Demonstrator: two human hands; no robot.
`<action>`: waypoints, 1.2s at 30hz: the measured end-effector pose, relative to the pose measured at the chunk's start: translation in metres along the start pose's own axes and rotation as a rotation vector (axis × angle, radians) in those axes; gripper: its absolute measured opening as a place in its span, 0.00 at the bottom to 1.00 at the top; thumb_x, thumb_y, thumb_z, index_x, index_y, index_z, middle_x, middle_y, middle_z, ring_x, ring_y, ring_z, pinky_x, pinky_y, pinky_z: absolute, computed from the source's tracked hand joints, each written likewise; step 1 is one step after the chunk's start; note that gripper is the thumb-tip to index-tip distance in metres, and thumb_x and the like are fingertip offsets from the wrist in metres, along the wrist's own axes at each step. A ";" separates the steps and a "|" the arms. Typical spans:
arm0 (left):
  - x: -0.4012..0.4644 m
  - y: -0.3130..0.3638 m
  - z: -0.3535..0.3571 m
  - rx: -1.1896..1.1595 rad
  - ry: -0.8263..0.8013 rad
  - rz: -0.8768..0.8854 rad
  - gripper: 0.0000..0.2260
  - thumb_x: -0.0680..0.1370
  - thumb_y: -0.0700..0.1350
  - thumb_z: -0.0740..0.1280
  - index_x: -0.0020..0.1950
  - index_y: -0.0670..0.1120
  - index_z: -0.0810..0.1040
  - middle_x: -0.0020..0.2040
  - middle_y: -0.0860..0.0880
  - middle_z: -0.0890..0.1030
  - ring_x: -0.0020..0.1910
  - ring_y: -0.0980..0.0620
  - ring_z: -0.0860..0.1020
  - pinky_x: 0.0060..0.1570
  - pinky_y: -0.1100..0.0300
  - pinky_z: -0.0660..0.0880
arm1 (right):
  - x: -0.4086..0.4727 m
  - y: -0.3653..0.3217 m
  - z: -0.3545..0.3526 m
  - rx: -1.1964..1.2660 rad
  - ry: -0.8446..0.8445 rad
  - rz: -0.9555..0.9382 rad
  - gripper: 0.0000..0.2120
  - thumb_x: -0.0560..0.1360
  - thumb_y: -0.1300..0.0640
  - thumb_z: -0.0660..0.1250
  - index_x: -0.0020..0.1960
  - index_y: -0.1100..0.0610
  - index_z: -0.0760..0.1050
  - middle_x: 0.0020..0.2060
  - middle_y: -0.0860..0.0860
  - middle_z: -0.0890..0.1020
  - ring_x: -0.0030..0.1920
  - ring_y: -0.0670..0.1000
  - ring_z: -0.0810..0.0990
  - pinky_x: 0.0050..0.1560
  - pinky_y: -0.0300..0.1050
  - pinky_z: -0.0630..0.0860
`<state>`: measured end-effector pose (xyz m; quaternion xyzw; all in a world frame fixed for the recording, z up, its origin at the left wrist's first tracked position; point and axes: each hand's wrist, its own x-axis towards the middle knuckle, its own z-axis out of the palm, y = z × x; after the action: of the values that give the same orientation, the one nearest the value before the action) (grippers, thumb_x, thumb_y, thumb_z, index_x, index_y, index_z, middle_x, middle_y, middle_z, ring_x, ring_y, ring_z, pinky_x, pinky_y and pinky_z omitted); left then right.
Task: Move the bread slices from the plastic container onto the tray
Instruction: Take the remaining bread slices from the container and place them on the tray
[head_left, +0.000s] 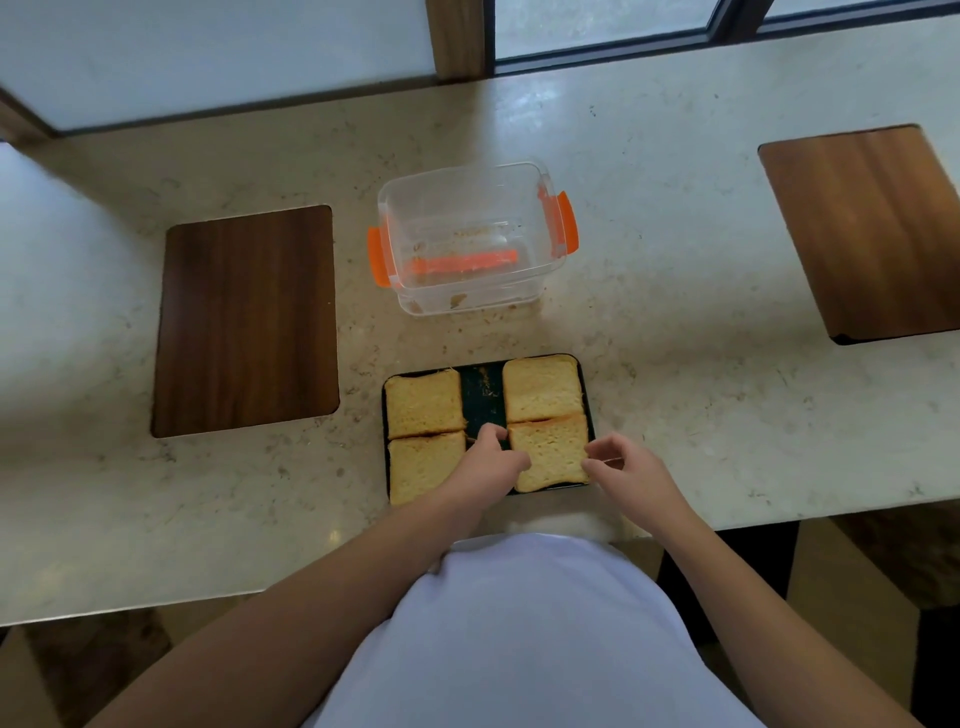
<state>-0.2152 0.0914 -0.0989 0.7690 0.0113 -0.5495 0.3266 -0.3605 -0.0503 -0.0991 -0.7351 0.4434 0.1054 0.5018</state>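
Observation:
A dark tray (480, 395) lies near the counter's front edge with several bread slices on it. Slices lie at its far left (423, 402), near left (421, 470) and far right (543, 389). The near right slice (553, 452) lies flat between my two hands. My left hand (488, 457) pinches its left edge and my right hand (621, 467) touches its right edge. Behind the tray stands the clear plastic container (470, 239) with orange clips; only crumbs show inside it.
A dark wooden board (247, 322) is set into the marble counter at the left, and a lighter one (867, 234) at the right. Crumbs are scattered between container and tray. A window runs along the counter's far edge.

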 end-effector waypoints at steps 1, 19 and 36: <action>0.000 0.001 0.000 0.012 0.003 0.006 0.29 0.76 0.46 0.66 0.75 0.51 0.61 0.48 0.51 0.75 0.52 0.48 0.79 0.60 0.44 0.78 | 0.000 0.000 0.000 -0.019 0.001 -0.005 0.11 0.78 0.54 0.69 0.59 0.55 0.79 0.50 0.47 0.83 0.51 0.46 0.81 0.51 0.43 0.77; 0.001 0.001 -0.004 0.253 0.045 0.125 0.25 0.81 0.40 0.62 0.77 0.46 0.58 0.50 0.41 0.82 0.46 0.45 0.81 0.42 0.48 0.78 | 0.017 0.024 -0.022 -0.485 -0.170 -0.163 0.21 0.70 0.52 0.77 0.58 0.46 0.72 0.49 0.42 0.74 0.42 0.41 0.78 0.38 0.37 0.70; 0.007 -0.002 -0.006 0.205 0.029 0.117 0.25 0.80 0.41 0.62 0.76 0.48 0.59 0.47 0.44 0.79 0.43 0.48 0.78 0.51 0.40 0.80 | 0.033 0.024 -0.009 -0.457 -0.092 -0.200 0.08 0.74 0.53 0.74 0.50 0.47 0.76 0.40 0.40 0.77 0.40 0.42 0.77 0.37 0.39 0.71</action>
<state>-0.2087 0.0936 -0.1047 0.8056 -0.0849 -0.5166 0.2776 -0.3621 -0.0785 -0.1296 -0.8642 0.3096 0.1862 0.3501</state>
